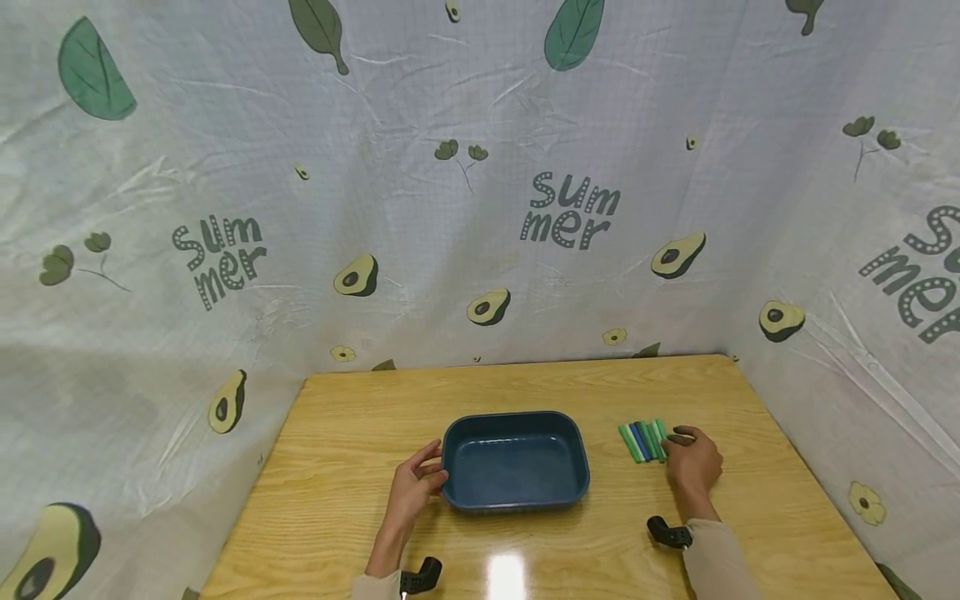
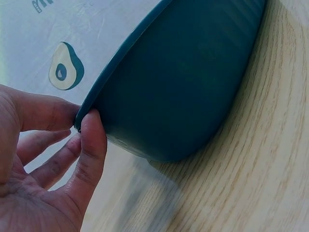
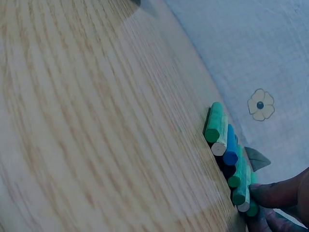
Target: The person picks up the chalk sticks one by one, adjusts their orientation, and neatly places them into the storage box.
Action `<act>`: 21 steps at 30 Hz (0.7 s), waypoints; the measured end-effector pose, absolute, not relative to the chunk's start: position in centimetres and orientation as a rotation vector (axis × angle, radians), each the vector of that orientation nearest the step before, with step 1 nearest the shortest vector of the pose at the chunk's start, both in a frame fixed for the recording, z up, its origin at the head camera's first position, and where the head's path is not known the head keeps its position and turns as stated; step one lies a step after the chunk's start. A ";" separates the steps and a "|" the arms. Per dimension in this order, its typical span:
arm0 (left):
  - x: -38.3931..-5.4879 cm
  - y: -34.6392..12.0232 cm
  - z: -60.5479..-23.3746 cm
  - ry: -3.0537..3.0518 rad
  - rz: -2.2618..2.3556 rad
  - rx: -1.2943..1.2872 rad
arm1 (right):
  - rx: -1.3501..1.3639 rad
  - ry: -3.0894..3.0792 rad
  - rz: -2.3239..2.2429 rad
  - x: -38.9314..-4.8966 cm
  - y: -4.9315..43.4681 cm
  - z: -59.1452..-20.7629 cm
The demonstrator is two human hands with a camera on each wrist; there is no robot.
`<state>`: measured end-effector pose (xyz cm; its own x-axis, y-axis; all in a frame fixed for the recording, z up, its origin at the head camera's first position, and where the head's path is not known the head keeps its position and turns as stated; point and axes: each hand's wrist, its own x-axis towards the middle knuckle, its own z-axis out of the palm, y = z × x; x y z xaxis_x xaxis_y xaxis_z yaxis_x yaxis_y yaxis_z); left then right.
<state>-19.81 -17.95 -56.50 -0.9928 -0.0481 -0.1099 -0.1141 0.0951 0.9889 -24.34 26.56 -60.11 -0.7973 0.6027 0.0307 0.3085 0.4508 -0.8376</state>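
The left hand [image 1: 411, 493] holds the left side of a dark blue rectangular dish [image 1: 513, 506]. In the left wrist view, the thumb [image 2: 93, 140] presses the outer wall just under the rim while the forefinger meets the rim's edge. To the dish's right, green, white and blue chalk sticks [image 1: 637, 441] lie side by side in a row. At the row's right end is the right hand [image 1: 693, 462], its fingers bent. The right wrist view has its fingertips [image 3: 258, 194] pinching the end green chalk stick [image 3: 253, 209], partly hidden by them.
Both the dish and the chalk sit on a wood-grain table [image 1: 360, 408]. White cloth [image 1: 420, 225] printed with avocados and leaves hangs along the back and sides. Each wrist wears a black camera, such as the left camera [image 1: 422, 577].
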 end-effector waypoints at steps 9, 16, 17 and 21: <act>-19.6 -17.8 -56.7 2.272 2.065 -0.193 | -0.766 -2.382 1.384 -24.0 26.9 -60.0; -19.4 -17.8 -56.8 2.264 2.062 -0.195 | -0.746 -2.414 1.470 -23.1 27.8 -59.4; -19.4 -17.8 -56.8 2.264 2.062 -0.199 | -0.743 -2.423 1.473 -23.1 27.9 -59.3; -19.5 -17.8 -56.6 2.270 2.072 -0.201 | -0.724 -2.448 1.491 -23.3 28.5 -58.5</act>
<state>-19.50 -17.76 -56.55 -0.9896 -0.0547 -0.1328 -0.1373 0.0874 0.9867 -23.27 28.54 -58.46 -0.8640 0.4950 -0.0922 0.3089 0.3765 -0.8734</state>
